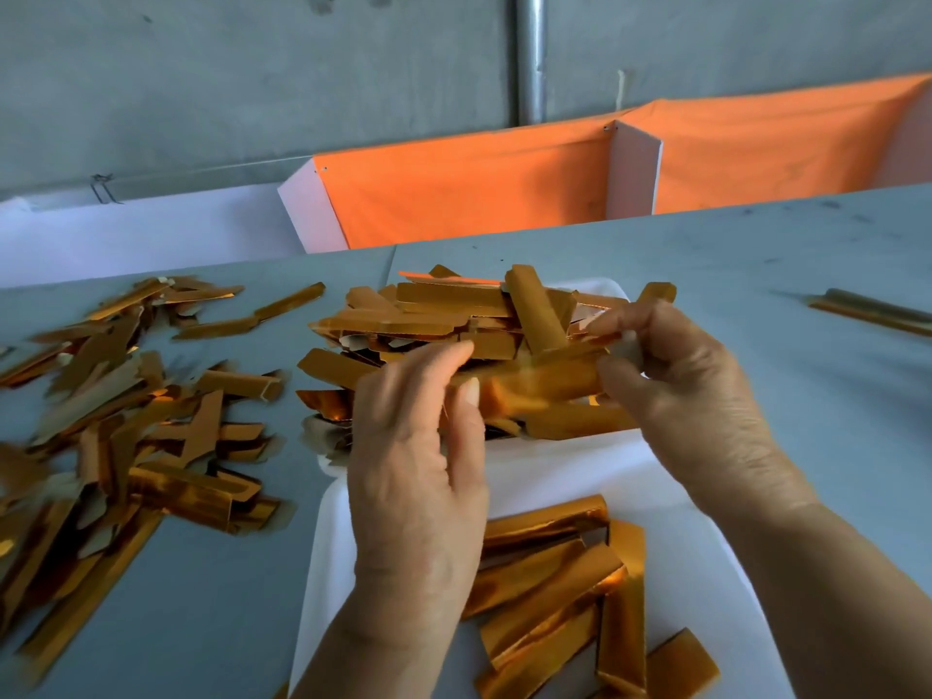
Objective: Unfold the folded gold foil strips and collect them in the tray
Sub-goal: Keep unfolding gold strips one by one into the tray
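A gold foil strip (pixel 534 388) stretches between my two hands above the white tray (pixel 534 469). My left hand (pixel 413 461) pinches its left end with thumb and fingers. My right hand (pixel 691 391) pinches its right end. The strip is blurred, so its fold state is unclear. Several gold strips (pixel 560 592) lie in the near part of the tray. A heap of gold strips (pixel 454 320) fills the tray's far part, just behind my hands.
A large loose pile of gold strips (pixel 111 421) covers the grey table to the left. A single long gold strip (pixel 872 310) lies at the far right. An orange cloth-covered partition (pixel 479 189) stands behind the table edge.
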The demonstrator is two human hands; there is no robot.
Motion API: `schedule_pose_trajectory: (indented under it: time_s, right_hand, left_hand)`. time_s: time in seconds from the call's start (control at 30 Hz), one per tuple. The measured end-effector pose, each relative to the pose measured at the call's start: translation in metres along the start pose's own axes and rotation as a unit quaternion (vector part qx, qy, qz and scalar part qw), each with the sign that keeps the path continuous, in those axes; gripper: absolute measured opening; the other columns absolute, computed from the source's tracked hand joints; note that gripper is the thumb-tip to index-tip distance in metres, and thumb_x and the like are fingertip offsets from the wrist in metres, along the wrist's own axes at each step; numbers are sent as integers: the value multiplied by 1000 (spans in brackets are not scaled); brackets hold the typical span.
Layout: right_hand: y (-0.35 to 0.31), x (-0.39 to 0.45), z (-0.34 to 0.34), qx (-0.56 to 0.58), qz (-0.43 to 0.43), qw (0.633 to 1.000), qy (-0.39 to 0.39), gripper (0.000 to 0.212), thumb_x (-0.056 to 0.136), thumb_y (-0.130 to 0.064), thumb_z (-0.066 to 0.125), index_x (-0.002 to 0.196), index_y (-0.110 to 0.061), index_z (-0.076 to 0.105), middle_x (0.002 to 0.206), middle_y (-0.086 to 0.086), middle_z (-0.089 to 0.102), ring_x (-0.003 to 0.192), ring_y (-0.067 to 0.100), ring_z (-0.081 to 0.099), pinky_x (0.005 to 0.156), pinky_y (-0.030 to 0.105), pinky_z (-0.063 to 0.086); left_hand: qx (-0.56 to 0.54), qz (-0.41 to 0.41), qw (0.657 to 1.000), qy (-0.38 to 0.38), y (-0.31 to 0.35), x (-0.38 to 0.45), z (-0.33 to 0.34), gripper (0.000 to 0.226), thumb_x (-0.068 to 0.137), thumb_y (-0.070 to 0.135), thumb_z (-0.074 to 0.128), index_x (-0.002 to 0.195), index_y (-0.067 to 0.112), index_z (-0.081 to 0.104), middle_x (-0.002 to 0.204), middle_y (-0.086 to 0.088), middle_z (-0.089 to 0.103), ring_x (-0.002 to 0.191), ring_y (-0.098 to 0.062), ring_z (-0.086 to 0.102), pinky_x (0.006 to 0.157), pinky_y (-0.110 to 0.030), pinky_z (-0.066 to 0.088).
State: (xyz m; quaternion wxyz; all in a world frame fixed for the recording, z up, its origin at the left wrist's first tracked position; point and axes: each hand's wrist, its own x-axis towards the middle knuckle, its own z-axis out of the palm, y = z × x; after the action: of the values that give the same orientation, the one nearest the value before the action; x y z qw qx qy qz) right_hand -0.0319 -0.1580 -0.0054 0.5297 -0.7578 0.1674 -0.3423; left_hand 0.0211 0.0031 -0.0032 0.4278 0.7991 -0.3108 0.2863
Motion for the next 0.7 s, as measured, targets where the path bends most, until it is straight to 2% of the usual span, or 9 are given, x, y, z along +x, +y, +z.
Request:
schedule_pose_trajectory:
  time_s: [0.1, 0.17, 0.23, 0.3, 0.33, 0.4, 0.47, 0.57, 0.7]
  right_hand:
    - [-2, 0, -3, 54, 7, 996, -71, 34, 85, 6, 58, 89, -27, 66, 82, 3, 70, 73, 24, 65, 65, 39, 57]
    - [-5, 0, -5, 114, 16, 985, -128, 33, 87, 7, 57, 96, -23, 65, 85, -3, 72, 72, 13, 67, 62, 26, 55]
    - [-5, 0, -6, 127, 24, 980, -150, 29, 88, 3, 59, 101, -22, 64, 88, -1, 73, 77, 14, 69, 62, 23, 55]
    - [-8, -1, -6, 136, 28, 982, -132, 23, 87, -7, 63, 105, -21, 61, 89, 1, 72, 81, 18, 71, 64, 25, 56]
    - [-9, -2, -6, 127, 19, 985, -115, 21, 84, -16, 66, 103, -21, 60, 92, 2, 71, 82, 19, 70, 65, 27, 57]
    - [-14, -3, -6, 80, -3, 993, -85, 25, 73, -37, 69, 92, -24, 61, 94, -1, 68, 86, 20, 68, 70, 34, 59]
    - [-19, -6, -5, 31, -6, 996, -79, 27, 68, -45, 67, 85, -24, 62, 94, -3, 69, 87, 15, 68, 75, 39, 59]
    - [-20, -6, -3, -44, 4, 994, -95, 7, 82, -25, 70, 85, -26, 64, 96, -6, 69, 87, 7, 67, 81, 37, 57]
    - [-19, -6, -2, -66, 49, 991, -104, 8, 86, -21, 67, 87, -28, 63, 91, -6, 70, 82, 8, 70, 75, 26, 57]
  left_hand:
    - [44, 62, 994, -74, 4, 0, 3, 56, 85, 43, 56, 130, 9, 55, 124, -5, 59, 119, -19, 43, 100, -33, 40]
    - [82, 80, 982, -148, 7, -3, 7, 66, 78, 48, 63, 130, 9, 55, 120, -6, 63, 117, -21, 44, 95, -46, 45]
    - [90, 51, 975, -196, 8, -5, 7, 61, 77, 40, 69, 130, 13, 56, 109, -2, 66, 103, -21, 57, 81, -27, 48]
    - [72, 18, 975, -210, 6, -4, 6, 60, 82, 39, 66, 136, 21, 49, 112, 4, 62, 99, -13, 58, 75, -6, 33]
    - [68, 10, 975, -212, 4, -5, 6, 61, 84, 43, 62, 139, 26, 44, 116, 7, 59, 101, -8, 55, 73, -3, 28]
    - [58, 2, 978, -199, 1, -6, 8, 62, 84, 48, 58, 141, 31, 40, 120, 11, 54, 103, -3, 51, 72, -2, 29]
    - [51, -1, 980, -191, 2, -7, 9, 63, 84, 49, 57, 141, 32, 38, 122, 13, 52, 104, -1, 48, 70, 1, 27]
    - [54, -2, 978, -201, 1, -9, 12, 63, 86, 50, 54, 143, 33, 35, 121, 14, 49, 102, 1, 45, 66, 3, 26]
    - [57, 3, 976, -211, -2, -9, 14, 59, 89, 49, 51, 143, 35, 33, 118, 15, 47, 94, 4, 38, 64, 1, 29]
